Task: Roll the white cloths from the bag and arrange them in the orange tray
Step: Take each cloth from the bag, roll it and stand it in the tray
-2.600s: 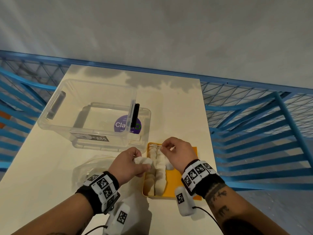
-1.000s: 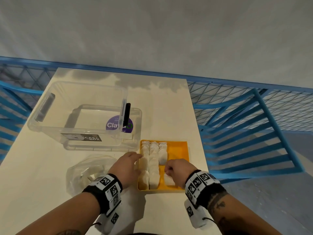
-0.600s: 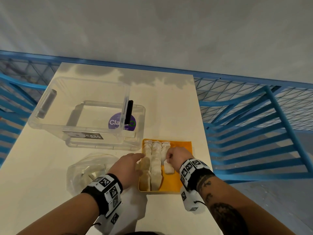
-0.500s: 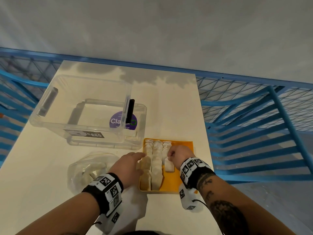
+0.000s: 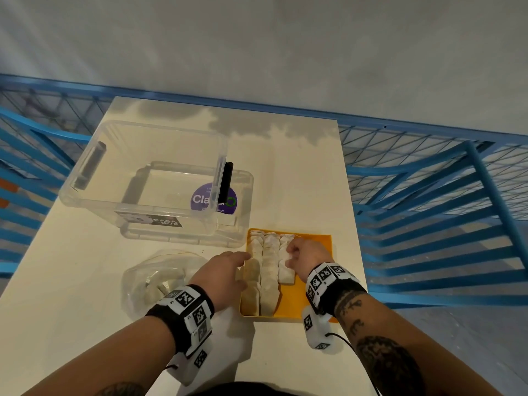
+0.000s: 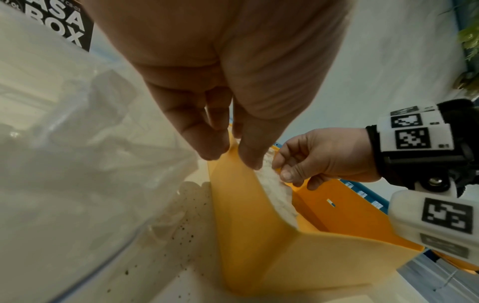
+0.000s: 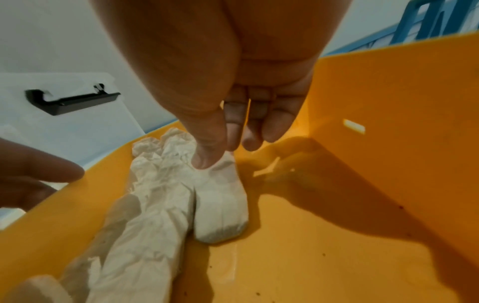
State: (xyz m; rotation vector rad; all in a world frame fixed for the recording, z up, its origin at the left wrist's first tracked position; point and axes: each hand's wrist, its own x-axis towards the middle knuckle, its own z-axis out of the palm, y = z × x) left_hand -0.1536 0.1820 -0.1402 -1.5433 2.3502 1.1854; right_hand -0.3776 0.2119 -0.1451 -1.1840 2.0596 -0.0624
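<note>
Both hands are working at the orange tray (image 5: 314,292): the right hand (image 5: 307,254) is pressing its thumb and curled fingers (image 7: 207,151) onto the shorter rolled white cloth (image 7: 220,207), which is lying directly beneath them beside two longer rows of rolls. The left hand (image 5: 221,274) is resting its straight, close-together fingers (image 6: 204,143) against the tray's left wall, with the clear bag (image 5: 154,277) lying just behind that wrist on the worktop (image 5: 71,281).

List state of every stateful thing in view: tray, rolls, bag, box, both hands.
orange tray: partly filled, right side bare
rolled cloths: lying in rows along the tray's left side
plastic bag: on table, cloths inside
clear box: open, empty
left hand: fingers straight, at tray's left wall
right hand: pinching the rightmost roll
</note>
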